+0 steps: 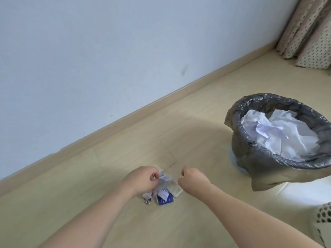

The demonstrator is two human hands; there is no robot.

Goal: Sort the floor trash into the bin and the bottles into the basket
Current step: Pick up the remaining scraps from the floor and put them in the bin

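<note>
A small pile of floor trash [163,191], crumpled clear and white wrappers with a blue packet, lies on the wooden floor in front of me. My left hand [143,179] pinches the top of the crumpled wrapper. My right hand [192,179] hovers just right of the pile with its fingers curled and nothing in them. The bin [265,161], lined with a grey bag and holding crumpled white paper, stands at the right. A white perforated basket [322,222] shows only at the bottom right edge. No bottles are in view.
A pale blue wall with a wooden skirting board [125,120] runs diagonally behind the pile. Dotted curtains [308,29] hang at the top right corner. Light wooden floor [89,203] stretches around the pile.
</note>
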